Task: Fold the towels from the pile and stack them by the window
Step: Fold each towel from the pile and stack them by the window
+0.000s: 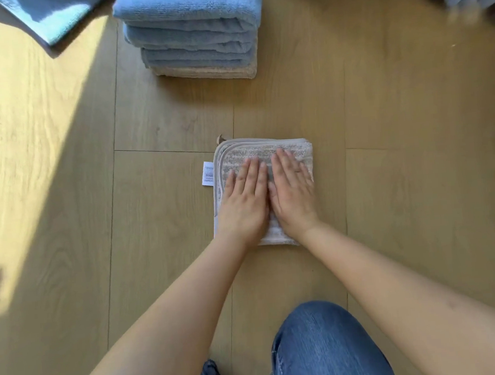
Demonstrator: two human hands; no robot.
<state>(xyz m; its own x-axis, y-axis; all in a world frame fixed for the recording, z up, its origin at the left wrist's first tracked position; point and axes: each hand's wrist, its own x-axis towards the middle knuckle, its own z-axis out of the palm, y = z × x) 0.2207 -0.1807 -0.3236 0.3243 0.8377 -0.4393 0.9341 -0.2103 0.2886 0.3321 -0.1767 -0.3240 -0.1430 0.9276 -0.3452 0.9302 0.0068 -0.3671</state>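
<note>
Beige-grey folded towel (266,148) lies on the wood floor (389,175), its slightly longer side running away from the person — white label (208,173) sticking out left. Left hand (243,199) and right hand (293,192) press flat on it side by side, fingers straight, gripping nothing. Folded towel stack (194,33) stands well beyond.

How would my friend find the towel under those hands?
Find the tall stack of folded towels on the wooden floor. Nearer the person, the left hand and right hand press one grey-beige towel. It lies alone, a white tag poking out.
</note>
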